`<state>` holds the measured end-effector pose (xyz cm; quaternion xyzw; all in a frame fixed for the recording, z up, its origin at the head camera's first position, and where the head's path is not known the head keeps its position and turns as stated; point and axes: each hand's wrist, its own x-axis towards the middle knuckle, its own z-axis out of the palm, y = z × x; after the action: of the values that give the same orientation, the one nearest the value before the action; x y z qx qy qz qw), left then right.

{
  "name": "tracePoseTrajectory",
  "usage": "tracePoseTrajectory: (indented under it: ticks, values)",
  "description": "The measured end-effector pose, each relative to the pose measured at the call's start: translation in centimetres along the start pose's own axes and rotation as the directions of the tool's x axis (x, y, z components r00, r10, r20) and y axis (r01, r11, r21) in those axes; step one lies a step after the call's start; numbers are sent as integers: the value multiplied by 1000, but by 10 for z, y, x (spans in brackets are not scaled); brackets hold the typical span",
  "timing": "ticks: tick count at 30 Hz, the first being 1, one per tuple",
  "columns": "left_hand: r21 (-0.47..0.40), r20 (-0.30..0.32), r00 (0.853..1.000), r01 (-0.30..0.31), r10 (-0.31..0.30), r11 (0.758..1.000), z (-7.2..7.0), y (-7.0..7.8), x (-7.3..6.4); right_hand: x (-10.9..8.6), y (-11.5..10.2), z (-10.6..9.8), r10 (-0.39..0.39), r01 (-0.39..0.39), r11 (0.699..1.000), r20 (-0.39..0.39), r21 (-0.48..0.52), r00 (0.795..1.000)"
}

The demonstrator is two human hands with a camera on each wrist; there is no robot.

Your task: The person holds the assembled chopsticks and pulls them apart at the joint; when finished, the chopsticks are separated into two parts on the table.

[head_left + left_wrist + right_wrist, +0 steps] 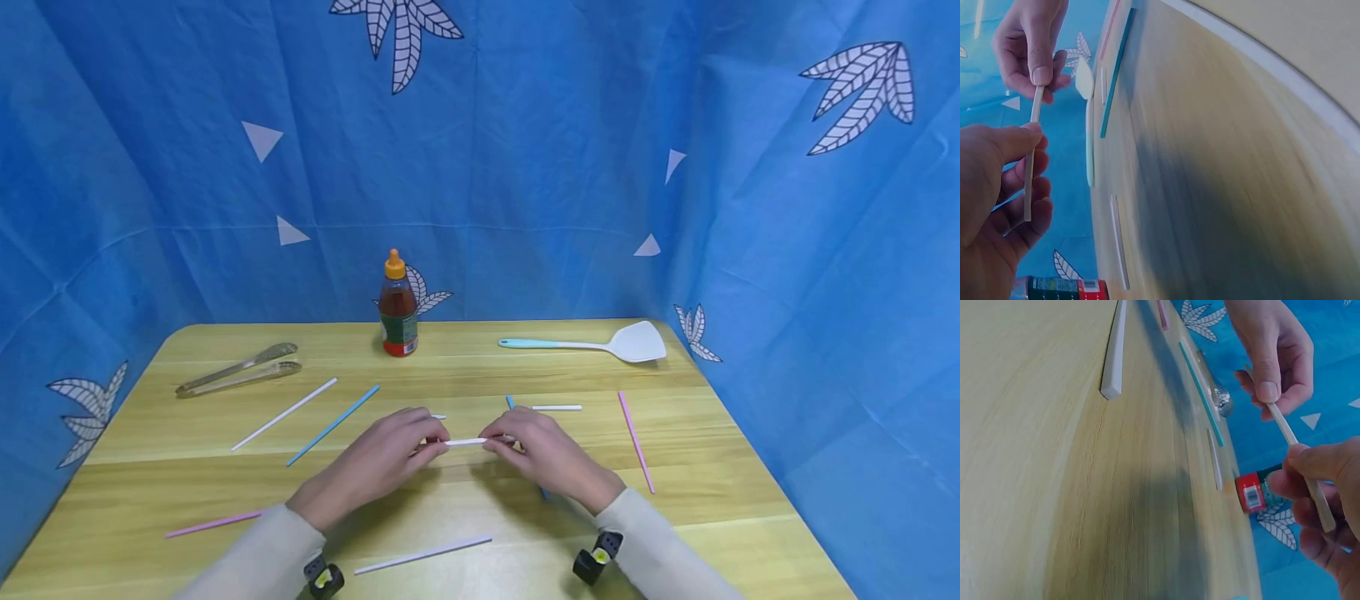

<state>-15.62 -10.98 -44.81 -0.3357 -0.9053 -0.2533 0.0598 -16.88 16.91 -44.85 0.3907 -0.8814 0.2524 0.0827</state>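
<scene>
In the middle of the head view, a thin white stick (pixel 466 442) is held level just above the table. My left hand (pixel 386 458) pinches its left part between thumb and fingers. The right part is pinched by my right hand (pixel 547 454), and a short bare length shows between the two hands. Both wrist views show the stick (pixel 1029 181) whole, with a squared end. Behind the left hand the tip of another white stick (pixel 438 417) shows. A blue stick (pixel 543 493) passes under the right hand, its middle hidden. A short white stick (pixel 557 407) lies just beyond that hand.
Left on the wooden table (pixel 150 483) lie metal tongs (pixel 240 371), a white stick (pixel 283 415), a blue stick (pixel 333 426) and a pink stick (pixel 213 524). A pale stick (pixel 423 555) lies in front, another pink stick (pixel 636 442) right. A sauce bottle (pixel 398 312) and spatula (pixel 636 342) are behind.
</scene>
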Motion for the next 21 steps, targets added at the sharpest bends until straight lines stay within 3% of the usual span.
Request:
tracePoseTrajectory:
  ticks: [5, 13, 21]
  values:
    - [37, -19, 998, -53, 54, 998, 1, 4, 4, -6, 3, -2, -15, 15, 1000, -26, 7, 1000]
    - [67, -28, 986, -165, 167, 984, 2, 8, 4, -14, 5, -8, -39, 38, 996, 0, 80, 999]
    - [74, -62, 971, -226, 231, 971, 0, 10, 3, -16, 5, -14, -124, 126, 990, -38, 69, 992]
